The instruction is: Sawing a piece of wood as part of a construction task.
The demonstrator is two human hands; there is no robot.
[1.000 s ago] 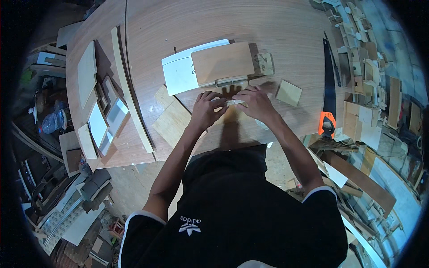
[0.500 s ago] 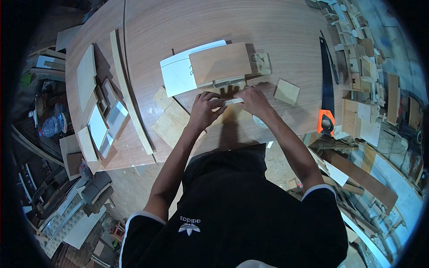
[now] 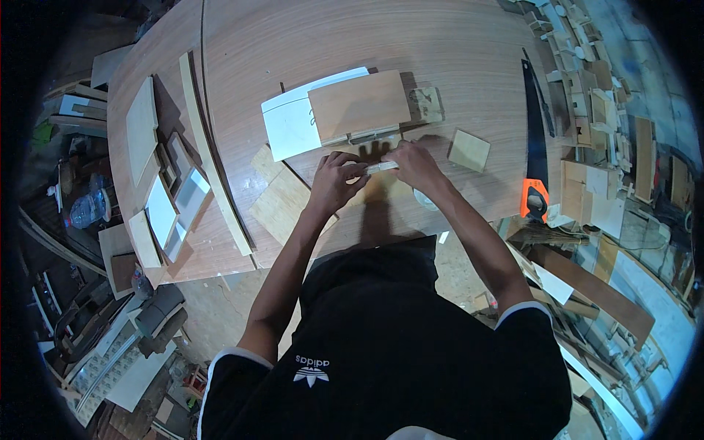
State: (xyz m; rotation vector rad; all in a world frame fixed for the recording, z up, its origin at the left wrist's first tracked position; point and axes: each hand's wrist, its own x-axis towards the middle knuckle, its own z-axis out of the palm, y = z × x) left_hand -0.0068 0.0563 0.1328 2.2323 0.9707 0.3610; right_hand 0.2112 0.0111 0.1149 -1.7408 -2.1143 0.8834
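My left hand (image 3: 336, 182) and my right hand (image 3: 414, 165) pinch a small pale strip (image 3: 380, 166) from either side, near the table's front edge. Beneath them lies a light wooden board (image 3: 389, 191), partly in shadow. Just beyond my fingers, a brown panel (image 3: 358, 103) rests on a white board (image 3: 286, 128), with a small fixture along its near edge. Plywood pieces (image 3: 282, 205) lie left of my hands. A small square block (image 3: 469, 150) sits to the right, and a pale round item (image 3: 424, 199) is partly hidden by my right arm.
A handsaw with an orange handle (image 3: 534, 198) lies along the table's (image 3: 257, 37) right side. A long strip (image 3: 216, 154) and angled panels (image 3: 154, 205) lie on the left. Stacked offcuts (image 3: 590, 191) line the right side; more scraps and a plastic jug (image 3: 84, 205) are at left.
My right hand's fingers have closed in slightly around the strip compared with a second ago. Both hands stay in nearly the same place. The whole view has shifted very slightly.
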